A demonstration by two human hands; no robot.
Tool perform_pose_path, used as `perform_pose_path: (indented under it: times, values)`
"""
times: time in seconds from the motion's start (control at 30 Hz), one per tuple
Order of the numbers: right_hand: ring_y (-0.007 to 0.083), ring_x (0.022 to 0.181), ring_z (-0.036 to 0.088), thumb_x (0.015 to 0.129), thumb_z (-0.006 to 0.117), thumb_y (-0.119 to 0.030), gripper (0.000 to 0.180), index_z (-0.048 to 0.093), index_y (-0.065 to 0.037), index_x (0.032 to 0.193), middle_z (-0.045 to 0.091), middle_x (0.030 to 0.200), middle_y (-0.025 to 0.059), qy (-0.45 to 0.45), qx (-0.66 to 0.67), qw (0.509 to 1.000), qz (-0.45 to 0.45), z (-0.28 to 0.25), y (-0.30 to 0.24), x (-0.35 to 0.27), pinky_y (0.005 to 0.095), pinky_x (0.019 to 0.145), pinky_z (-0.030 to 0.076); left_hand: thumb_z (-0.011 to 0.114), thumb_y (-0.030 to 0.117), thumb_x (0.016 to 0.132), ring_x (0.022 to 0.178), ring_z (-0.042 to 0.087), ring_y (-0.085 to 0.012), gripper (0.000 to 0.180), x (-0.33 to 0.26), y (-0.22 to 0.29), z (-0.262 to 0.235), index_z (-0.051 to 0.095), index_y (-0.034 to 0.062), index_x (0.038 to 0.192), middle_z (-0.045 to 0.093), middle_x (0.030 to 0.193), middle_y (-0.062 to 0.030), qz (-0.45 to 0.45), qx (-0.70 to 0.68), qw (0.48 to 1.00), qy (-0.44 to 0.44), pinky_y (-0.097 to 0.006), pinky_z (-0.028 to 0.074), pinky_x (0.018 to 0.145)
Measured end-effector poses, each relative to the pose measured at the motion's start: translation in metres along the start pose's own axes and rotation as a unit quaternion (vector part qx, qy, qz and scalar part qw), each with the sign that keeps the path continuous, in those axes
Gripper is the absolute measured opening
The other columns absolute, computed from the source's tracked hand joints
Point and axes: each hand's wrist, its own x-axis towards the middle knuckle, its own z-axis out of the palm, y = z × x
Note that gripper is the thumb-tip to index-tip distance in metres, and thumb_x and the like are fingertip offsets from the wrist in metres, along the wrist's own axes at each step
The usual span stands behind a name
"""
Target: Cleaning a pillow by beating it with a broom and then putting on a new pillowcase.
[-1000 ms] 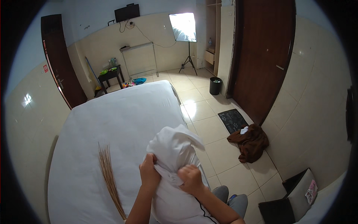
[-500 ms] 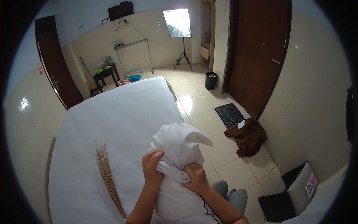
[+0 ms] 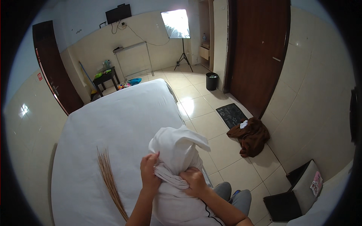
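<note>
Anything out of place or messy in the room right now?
Yes: a brown cloth heap lies crumpled on the tiled floor beside the dark mat, and a straw broom lies on the white bed. Both hands, left hand and right hand, grip the white pillow.

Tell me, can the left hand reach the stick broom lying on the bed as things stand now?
Probably yes. The stick broom lies on the bed just left of the left hand, nothing between them, but that hand is gripping the white pillowcase.
</note>
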Motion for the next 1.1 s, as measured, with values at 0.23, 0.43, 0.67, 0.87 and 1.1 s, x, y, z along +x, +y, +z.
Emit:
perform_pose_path:
  times: [0.23, 0.43, 0.67, 0.87, 1.1]
  values:
    - [0.0315, 0.087, 0.049, 0.060, 0.063, -0.006, 0.032, 0.054, -0.006, 0.092, 0.052, 0.091, 0.0138, 0.257, -0.078, 0.957, 0.112, -0.010, 0.031, -0.007, 0.0371, 0.078, 0.040, 0.056, -0.002, 0.059, 0.076, 0.056, -0.0339, 0.033, -0.028, 0.010, 0.000, 0.058, 0.0026, 0.092, 0.060, 0.076, -0.0137, 0.055, 0.016, 0.939, -0.338, -0.038, 0.041, 0.072]
    - [0.0306, 0.095, 0.046, 0.061, 0.060, 0.000, 0.043, 0.056, -0.008, 0.104, 0.048, 0.102, 0.0146, 0.231, -0.133, 0.959, 0.095, -0.015, 0.034, -0.037, 0.0371, 0.085, 0.038, 0.056, -0.003, 0.064, 0.078, 0.053, -0.0307, 0.027, -0.014, -0.019, 0.012, 0.055, 0.0012, 0.090, 0.055, 0.086, -0.0131, 0.141, 0.166, 0.975, 0.052, -0.039, 0.042, 0.074]
    - [0.0340, 0.090, 0.049, 0.059, 0.055, 0.004, 0.040, 0.055, -0.005, 0.098, 0.050, 0.096, 0.0154, 0.177, -0.136, 0.955, 0.194, -0.037, 0.057, -0.103, 0.0400, 0.083, 0.041, 0.054, -0.002, 0.067, 0.078, 0.054, -0.0322, 0.016, -0.066, -0.091, 0.015, 0.056, 0.0010, 0.083, 0.058, 0.083, -0.0163, 0.042, 0.100, 0.992, -0.059, -0.036, 0.043, 0.069]
    - [0.0345, 0.088, 0.053, 0.064, 0.055, 0.002, 0.032, 0.053, -0.003, 0.096, 0.054, 0.087, 0.0150, 0.151, -0.207, 0.946, 0.197, -0.073, 0.053, -0.104, 0.0403, 0.079, 0.041, 0.059, 0.002, 0.061, 0.064, 0.053, -0.0332, 0.012, -0.075, -0.029, -0.005, 0.055, 0.0023, 0.073, 0.056, 0.069, -0.0143, -0.002, -0.034, 0.988, -0.153, -0.039, 0.041, 0.060]
    - [0.0306, 0.087, 0.054, 0.071, 0.063, -0.011, 0.031, 0.055, -0.007, 0.101, 0.057, 0.088, 0.0109, -0.006, -0.221, 0.958, 0.181, -0.055, 0.064, -0.079, 0.0402, 0.079, 0.041, 0.061, 0.004, 0.057, 0.065, 0.054, -0.0305, 0.017, -0.063, 0.038, -0.015, 0.054, 0.0063, 0.072, 0.055, 0.069, -0.0100, 0.185, 0.061, 0.965, -0.177, -0.038, 0.040, 0.058]
